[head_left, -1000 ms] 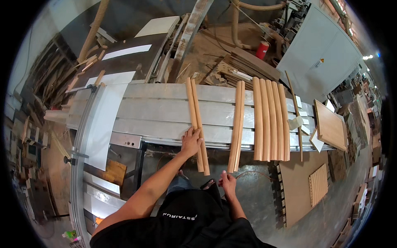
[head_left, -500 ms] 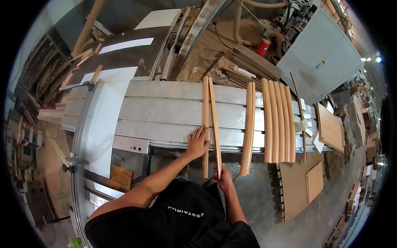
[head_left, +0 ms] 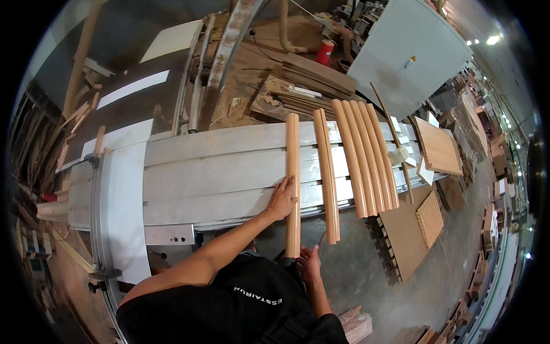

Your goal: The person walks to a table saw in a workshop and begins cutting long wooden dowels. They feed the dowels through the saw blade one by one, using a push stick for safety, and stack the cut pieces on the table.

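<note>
A light-brown wooden strip [head_left: 293, 155] lies across the slotted metal table [head_left: 217, 163], its near end jutting past the front edge. It looks like two strips side by side. My left hand [head_left: 283, 199] is closed on its left edge around the middle, thumb across the top. Beside the near end is my right hand [head_left: 310, 265], fingers apart; whether it touches the wood I cannot tell. To the right lies a narrow pair of similar strips [head_left: 327, 178]. Farther right, several rounded strips [head_left: 361, 155] lie together side by side.
A metal fence rail [head_left: 100, 200] and a white board [head_left: 127, 200] are at left. A thin stick [head_left: 392, 135], a pale block [head_left: 398, 155] and a wooden panel [head_left: 438, 146] sit at right. Behind stand a grey cabinet [head_left: 409, 51] and stacked boards [head_left: 315, 74].
The two strips by my hands stood apart in a narrow V; now they lie together. My right hand has loosened from the near end. The whole view has shifted.
</note>
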Tool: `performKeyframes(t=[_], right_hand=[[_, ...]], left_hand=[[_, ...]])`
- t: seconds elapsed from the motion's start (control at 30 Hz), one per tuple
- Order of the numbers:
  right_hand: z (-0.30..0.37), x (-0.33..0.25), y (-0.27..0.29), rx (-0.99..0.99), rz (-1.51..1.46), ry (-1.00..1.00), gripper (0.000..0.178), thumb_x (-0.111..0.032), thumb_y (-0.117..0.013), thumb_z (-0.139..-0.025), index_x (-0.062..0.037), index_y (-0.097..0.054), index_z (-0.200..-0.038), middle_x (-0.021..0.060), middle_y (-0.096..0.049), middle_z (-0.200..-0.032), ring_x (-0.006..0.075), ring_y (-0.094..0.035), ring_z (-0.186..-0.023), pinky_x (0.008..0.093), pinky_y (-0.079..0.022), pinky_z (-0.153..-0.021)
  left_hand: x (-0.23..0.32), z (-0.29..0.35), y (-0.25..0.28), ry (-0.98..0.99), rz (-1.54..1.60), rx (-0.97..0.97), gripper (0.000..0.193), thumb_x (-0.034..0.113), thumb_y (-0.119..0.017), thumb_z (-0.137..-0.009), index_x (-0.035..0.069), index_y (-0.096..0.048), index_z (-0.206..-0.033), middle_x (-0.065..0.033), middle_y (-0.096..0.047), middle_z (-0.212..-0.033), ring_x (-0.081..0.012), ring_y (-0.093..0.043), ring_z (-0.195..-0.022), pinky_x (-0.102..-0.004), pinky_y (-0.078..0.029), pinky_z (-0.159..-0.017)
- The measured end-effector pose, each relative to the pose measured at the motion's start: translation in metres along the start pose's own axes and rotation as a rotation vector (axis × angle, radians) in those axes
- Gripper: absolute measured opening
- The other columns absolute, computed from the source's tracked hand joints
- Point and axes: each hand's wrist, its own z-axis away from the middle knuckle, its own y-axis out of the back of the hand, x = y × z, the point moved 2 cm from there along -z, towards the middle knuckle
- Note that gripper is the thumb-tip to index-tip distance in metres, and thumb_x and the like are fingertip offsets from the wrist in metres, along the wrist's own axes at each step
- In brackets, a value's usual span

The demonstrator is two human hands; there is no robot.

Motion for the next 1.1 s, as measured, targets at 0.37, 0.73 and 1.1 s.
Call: performKeyframes(t=[0.37, 0.73, 1.1], right_hand=[[-0.002, -0.075, 0.036, 0.027, -0.656, 0.319, 0.091, -0.078, -0.023, -0.094, -0.0141, -0.016, -0.158, 0.014, -0.025, -0.161, 0.0342, -0.027, -0.145, 0.0645, -0.022, -0.11], [-0.042, -0.15, 0.064, 0.189, -0.764, 0.396, 0.081, -0.075, -0.021, -0.096, -0.0138, -0.03, -0.149, 0.0124, -0.037, -0.153, 0.0342, -0.037, -0.134, 0.0607, -0.023, -0.109], [-0.054, -0.187, 0.044, -0.041, -0.668, 0.458, 0.08, -0.069, -0.027, -0.099, -0.0121, -0.028, -0.155, 0.0096, -0.041, -0.153, 0.0278, -0.041, -0.139, 0.0456, -0.029, -0.117]], left_hand=[[0.061, -0.088, -0.074, 0.002, -0.035, -0.12, 0.07, 0.013, -0.067, -0.086, -0.014, -0.036, -0.141, -0.0373, -0.026, -0.151, -0.0531, -0.037, -0.133, -0.0535, -0.032, -0.113], [0.069, -0.136, -0.118, 0.022, -0.103, -0.077, 0.072, 0.018, -0.065, -0.085, -0.01, -0.035, -0.144, -0.0327, -0.027, -0.151, -0.0506, -0.036, -0.134, -0.0547, -0.032, -0.112], [0.071, -0.147, -0.1, 0.093, -0.229, -0.084, 0.071, 0.022, -0.064, -0.086, -0.001, -0.037, -0.147, -0.0245, -0.027, -0.156, -0.045, -0.035, -0.137, -0.0575, -0.035, -0.11]])
